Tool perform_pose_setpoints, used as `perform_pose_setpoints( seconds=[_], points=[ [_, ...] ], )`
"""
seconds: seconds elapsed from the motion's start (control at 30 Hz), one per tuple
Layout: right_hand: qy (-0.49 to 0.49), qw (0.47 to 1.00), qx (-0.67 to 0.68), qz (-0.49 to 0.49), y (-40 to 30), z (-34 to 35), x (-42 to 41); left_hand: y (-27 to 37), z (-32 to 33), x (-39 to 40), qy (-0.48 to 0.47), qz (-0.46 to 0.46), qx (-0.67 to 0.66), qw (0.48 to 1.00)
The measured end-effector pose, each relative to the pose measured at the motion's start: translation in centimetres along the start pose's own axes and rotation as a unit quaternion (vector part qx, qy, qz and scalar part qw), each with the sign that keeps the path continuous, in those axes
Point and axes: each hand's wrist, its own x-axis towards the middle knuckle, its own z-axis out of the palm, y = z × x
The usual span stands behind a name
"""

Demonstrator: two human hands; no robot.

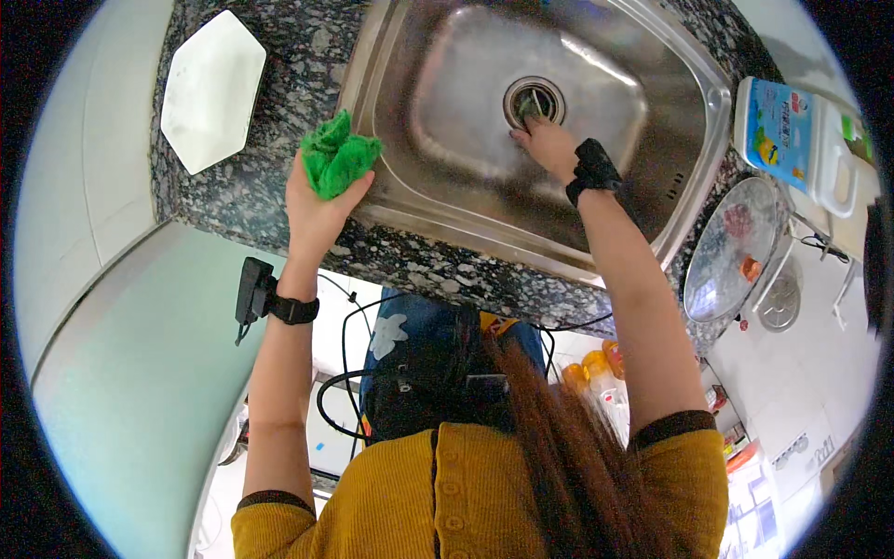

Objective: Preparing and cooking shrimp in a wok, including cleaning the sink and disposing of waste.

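My left hand [320, 202] grips a crumpled green cloth [338, 155] above the speckled stone countertop, beside the left rim of the stainless steel sink [461, 157]. Down in the basin, my right hand [548, 145] reaches to the round drain [513, 92] with its fingertips at the opening. A thin pale piece [536, 101] shows inside the drain by those fingers. Whether they hold it I cannot tell. Both wrists wear black straps.
A white six-sided dish [214, 91] rests on the stone countertop [300, 56] at the left. Right of the sink are a large white jug with a blue label [779, 133] and a round transparent lid [730, 251]. Black cables hang below the counter's front edge.
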Motion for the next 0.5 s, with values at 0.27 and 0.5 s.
perform_pose_setpoints(
  seconds=[0.27, 0.5],
  points=[
    [0.030, 0.983, 0.181, 0.010, -0.6, -1.2, -1.6, 0.1, 0.2, -0.1, 0.008, 0.012, -0.009, 1.000],
    [0.150, 0.949, 0.275, -0.027, 2.2, 1.1, -0.7, 0.2, 0.5, -0.2, 0.010, 0.026, 0.004, 1.000]
  ],
)
